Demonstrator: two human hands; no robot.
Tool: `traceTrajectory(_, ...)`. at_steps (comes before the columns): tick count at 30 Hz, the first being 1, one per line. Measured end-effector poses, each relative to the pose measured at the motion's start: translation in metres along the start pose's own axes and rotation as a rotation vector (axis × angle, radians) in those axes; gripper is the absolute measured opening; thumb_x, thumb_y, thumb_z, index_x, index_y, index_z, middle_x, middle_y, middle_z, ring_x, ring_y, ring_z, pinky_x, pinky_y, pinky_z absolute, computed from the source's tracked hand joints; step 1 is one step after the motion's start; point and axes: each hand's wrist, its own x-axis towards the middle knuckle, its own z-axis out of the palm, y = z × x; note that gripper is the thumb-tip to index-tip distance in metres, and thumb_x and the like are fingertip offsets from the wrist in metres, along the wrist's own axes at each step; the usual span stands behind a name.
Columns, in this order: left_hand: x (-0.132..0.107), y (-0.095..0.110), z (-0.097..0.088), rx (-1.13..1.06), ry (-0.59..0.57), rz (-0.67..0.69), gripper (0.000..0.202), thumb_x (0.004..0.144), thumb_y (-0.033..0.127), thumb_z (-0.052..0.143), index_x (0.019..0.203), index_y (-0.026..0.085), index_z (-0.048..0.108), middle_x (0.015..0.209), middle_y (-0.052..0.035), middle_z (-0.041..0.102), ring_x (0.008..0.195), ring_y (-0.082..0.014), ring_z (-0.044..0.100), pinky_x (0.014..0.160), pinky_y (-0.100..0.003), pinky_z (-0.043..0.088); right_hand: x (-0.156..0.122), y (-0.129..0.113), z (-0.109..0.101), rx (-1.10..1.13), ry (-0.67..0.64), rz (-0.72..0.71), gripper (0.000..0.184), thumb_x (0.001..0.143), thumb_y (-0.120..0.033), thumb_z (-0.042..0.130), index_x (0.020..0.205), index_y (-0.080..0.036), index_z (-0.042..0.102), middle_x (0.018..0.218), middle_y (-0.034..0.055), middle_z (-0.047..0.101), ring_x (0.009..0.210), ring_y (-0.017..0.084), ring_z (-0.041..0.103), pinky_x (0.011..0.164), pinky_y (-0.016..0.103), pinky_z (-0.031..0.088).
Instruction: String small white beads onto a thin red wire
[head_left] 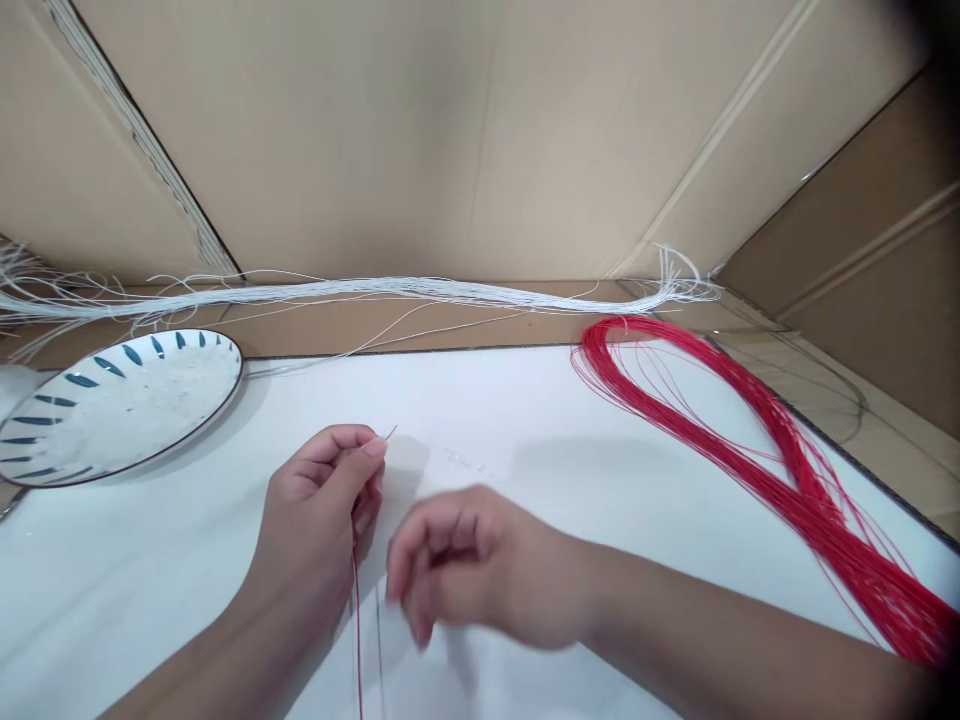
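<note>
Between the thumb and index finger of my left hand (334, 490) a thin red cord (358, 620) is pinched. Its short tip pokes out past the fingertips, and the rest hangs down toward the bottom edge of the view. To the right of it, my right hand (480, 570) is held above the white board with curled fingers, smeared by motion. Whether anything is in those fingers cannot be made out. A looped bundle of red cords (720, 440) lies on the right side of the board.
A white oval plate (142, 400) with dark blue leaf marks rests at the left. A long bundle of white cords (390, 290) stretches along the back, before a cardboard wall (420, 140). The white board (465, 390) covers the work surface.
</note>
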Motion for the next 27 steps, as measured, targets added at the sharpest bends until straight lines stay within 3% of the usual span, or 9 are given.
traceTrajectory(3, 0.007, 0.007, -0.002, -0.028, -0.010, 0.023, 0.015, 0.077, 0.027, 0.073, 0.073, 0.022, 0.060, 0.054, 0.0054, 0.049, 0.043, -0.0069, 0.033, 0.034, -0.015, 0.024, -0.002, 0.008, 0.022, -0.109, 0.019, 0.132, 0.013, 0.067, -0.009, 0.058, 0.073, -0.015, 0.068, 0.063, -0.0024, 0.063, 0.063, 0.009, 0.056, 0.065, 0.024, 0.044)
traceTrajectory(9, 0.017, 0.014, -0.006, -0.076, 0.016, 0.061, 0.016, 0.076, 0.026, 0.074, 0.076, 0.022, 0.059, 0.056, 0.0060, 0.049, 0.042, -0.0074, 0.032, 0.032, -0.017, 0.022, 0.016, 0.023, 0.047, -0.084, 0.327, 0.009, 0.015, 0.071, -0.008, 0.054, 0.072, -0.018, 0.064, 0.065, -0.0021, 0.063, 0.063, 0.011, 0.052, 0.062, 0.025, 0.038)
traceTrajectory(12, 0.017, 0.014, -0.008, -0.083, 0.007, 0.089, 0.016, 0.076, 0.026, 0.074, 0.075, 0.022, 0.059, 0.056, 0.0062, 0.049, 0.043, -0.0072, 0.034, 0.034, -0.017, 0.025, 0.024, 0.024, 0.047, -0.120, 0.437, -0.062, 0.014, 0.074, -0.009, 0.054, 0.075, -0.019, 0.064, 0.069, -0.0019, 0.062, 0.062, 0.011, 0.050, 0.057, 0.024, 0.035)
traceTrajectory(15, 0.016, 0.012, -0.009, -0.080, -0.016, 0.111, 0.014, 0.077, 0.025, 0.073, 0.075, 0.021, 0.060, 0.053, 0.0065, 0.048, 0.042, -0.0071, 0.035, 0.036, -0.018, 0.027, 0.033, 0.022, 0.031, -0.163, 0.458, -0.207, 0.012, 0.076, -0.013, 0.055, 0.077, -0.019, 0.065, 0.073, -0.0009, 0.063, 0.066, 0.012, 0.053, 0.059, 0.025, 0.038)
traceTrajectory(18, 0.016, 0.009, -0.008, -0.073, -0.043, 0.125, 0.011, 0.077, 0.023, 0.072, 0.075, 0.021, 0.061, 0.052, 0.0067, 0.048, 0.041, -0.0061, 0.035, 0.038, -0.018, 0.027, 0.040, 0.017, 0.005, -0.214, 0.413, -0.327, 0.012, 0.075, -0.016, 0.056, 0.080, -0.019, 0.066, 0.077, 0.0009, 0.066, 0.073, 0.014, 0.058, 0.067, 0.027, 0.043)
traceTrajectory(20, 0.015, 0.008, -0.007, -0.063, -0.057, 0.130, 0.011, 0.078, 0.023, 0.072, 0.074, 0.020, 0.062, 0.052, 0.0068, 0.048, 0.042, -0.0056, 0.035, 0.039, -0.017, 0.027, 0.043, 0.010, -0.013, -0.256, 0.296, -0.337, 0.012, 0.075, -0.017, 0.057, 0.082, -0.018, 0.067, 0.078, 0.0015, 0.067, 0.077, 0.014, 0.060, 0.073, 0.029, 0.044)
traceTrajectory(22, 0.014, 0.007, -0.006, -0.045, -0.062, 0.131, 0.012, 0.078, 0.023, 0.072, 0.073, 0.020, 0.061, 0.052, 0.0070, 0.048, 0.042, -0.0054, 0.035, 0.039, -0.017, 0.027, 0.044, 0.002, -0.026, -0.290, 0.175, -0.318, 0.011, 0.073, -0.018, 0.060, 0.081, -0.017, 0.068, 0.076, 0.0016, 0.067, 0.076, 0.014, 0.060, 0.076, 0.029, 0.045)
traceTrajectory(27, 0.013, 0.004, -0.006, 0.011, -0.063, 0.127, 0.012, 0.081, 0.027, 0.071, 0.075, 0.021, 0.062, 0.053, 0.0070, 0.049, 0.043, -0.0059, 0.036, 0.039, -0.017, 0.027, 0.045, -0.014, -0.044, -0.371, -0.089, -0.201, 0.013, 0.068, -0.015, 0.066, 0.079, -0.014, 0.074, 0.073, 0.0036, 0.069, 0.067, 0.014, 0.063, 0.065, 0.027, 0.046)
